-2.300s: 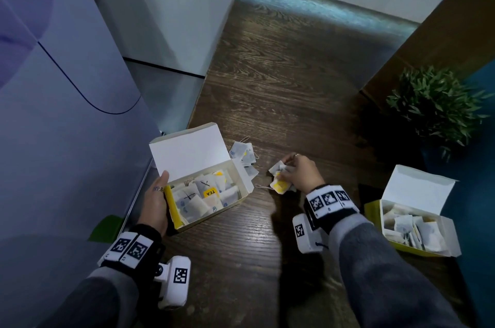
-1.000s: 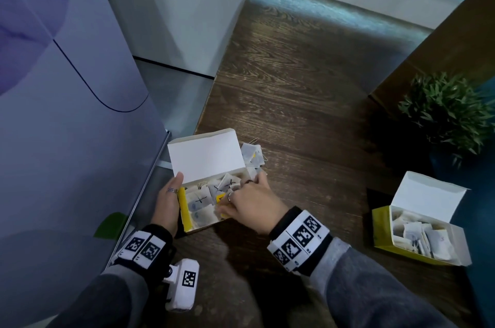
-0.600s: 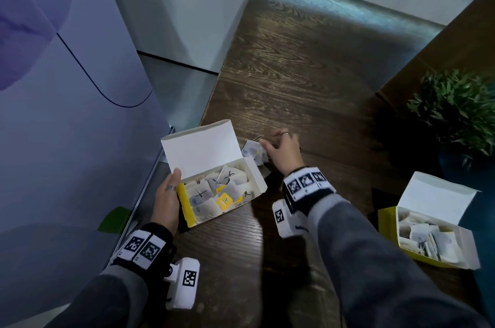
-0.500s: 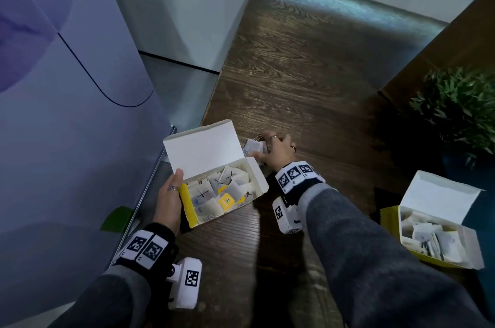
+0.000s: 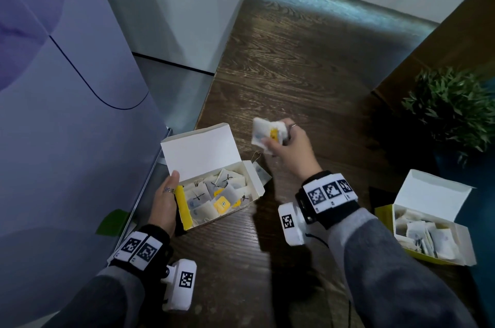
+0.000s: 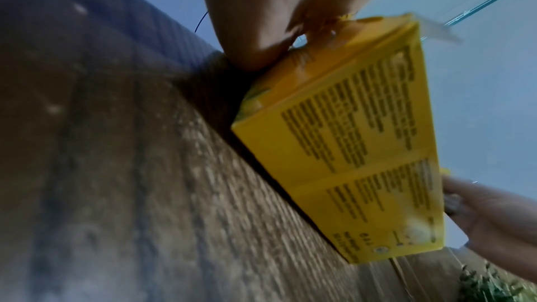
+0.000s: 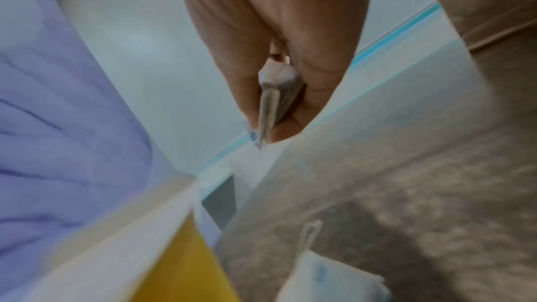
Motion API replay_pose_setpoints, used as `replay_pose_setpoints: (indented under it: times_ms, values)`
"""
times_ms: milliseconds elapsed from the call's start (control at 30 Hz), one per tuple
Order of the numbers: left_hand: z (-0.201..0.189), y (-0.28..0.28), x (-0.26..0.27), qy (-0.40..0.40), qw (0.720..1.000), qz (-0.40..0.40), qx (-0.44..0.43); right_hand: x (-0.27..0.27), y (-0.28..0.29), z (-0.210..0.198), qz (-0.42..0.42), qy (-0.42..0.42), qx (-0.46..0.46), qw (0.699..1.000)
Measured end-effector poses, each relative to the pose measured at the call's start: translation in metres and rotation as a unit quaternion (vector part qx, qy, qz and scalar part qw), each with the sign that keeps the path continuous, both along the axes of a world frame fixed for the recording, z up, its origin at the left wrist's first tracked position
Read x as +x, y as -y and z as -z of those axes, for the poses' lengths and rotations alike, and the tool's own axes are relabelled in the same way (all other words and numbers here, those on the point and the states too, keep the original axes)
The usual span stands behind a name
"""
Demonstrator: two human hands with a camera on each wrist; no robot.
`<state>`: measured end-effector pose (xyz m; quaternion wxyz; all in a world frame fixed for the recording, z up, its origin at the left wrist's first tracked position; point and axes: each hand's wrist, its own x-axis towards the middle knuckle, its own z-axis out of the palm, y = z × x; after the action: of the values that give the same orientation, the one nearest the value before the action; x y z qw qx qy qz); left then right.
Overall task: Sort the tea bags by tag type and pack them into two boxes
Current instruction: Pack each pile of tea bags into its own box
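Note:
An open yellow tea box (image 5: 184, 204) with its white lid up lies at the table's left edge, filled with several tea bags, some with yellow tags. My left hand (image 5: 167, 197) grips its left end; in the left wrist view the thumb (image 6: 255, 31) and fingers (image 6: 488, 206) clamp the yellow box (image 6: 348, 146). My right hand (image 5: 276, 141) is raised just behind the box and pinches a small bunch of tea bags (image 5: 267, 131), one with a yellow tag; the right wrist view shows the tea bags (image 7: 271, 105) edge-on between the fingers. One loose tea bag (image 5: 261, 172) lies by the box's right flap.
A second open box (image 5: 467, 244) holding white tea bags sits at the right near the table edge. A potted green plant (image 5: 452, 110) stands behind it. A pale wall panel (image 5: 67, 113) runs close along the left. Bare wooden tabletop (image 5: 294, 60) stretches ahead.
My right hand left a yellow-tagged bag in the left box, reached to the loose bags behind it, and now has lifted a bunch off the table. The left hand stayed on the box.

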<state>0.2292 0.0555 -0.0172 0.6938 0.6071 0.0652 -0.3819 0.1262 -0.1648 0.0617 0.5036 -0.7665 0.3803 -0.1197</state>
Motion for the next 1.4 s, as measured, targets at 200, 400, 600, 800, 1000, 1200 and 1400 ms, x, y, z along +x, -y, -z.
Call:
replay_pose_setpoints:
  times_ms: [200, 400, 600, 800, 1000, 1200, 1400]
  values:
    - [-0.001, 0.002, -0.001, 0.005, 1.0, 0.0, -0.01, 0.014, -0.066, 0.005, -0.267, -0.073, 0.057, 0.959]
    - [0.001, -0.001, 0.0, 0.008, 1.0, -0.009, -0.006, 0.021, -0.091, 0.033, -0.204, -0.068, -0.122, 0.969]
    - [0.004, -0.001, 0.0, 0.012, 1.0, 0.008, -0.005, -0.002, -0.029, 0.044, 0.022, -0.065, -0.102, 0.992]
    - [0.005, -0.002, 0.001, -0.012, 1.0, 0.002, -0.009, -0.017, -0.019, 0.081, -0.044, -0.249, -0.083, 0.964]
    - [0.011, -0.004, 0.005, -0.026, 0.999, 0.01, -0.02, -0.041, -0.027, 0.065, -0.002, -0.196, -0.029, 0.98]
    - [0.009, -0.002, 0.002, -0.021, 0.999, 0.018, -0.032, -0.075, -0.034, 0.019, 0.088, -0.037, -0.06, 0.994]
    - [-0.003, 0.025, -0.027, 0.012, 0.998, 0.054, -0.036, -0.086, -0.057, -0.015, 0.012, 0.001, -0.079, 0.997]
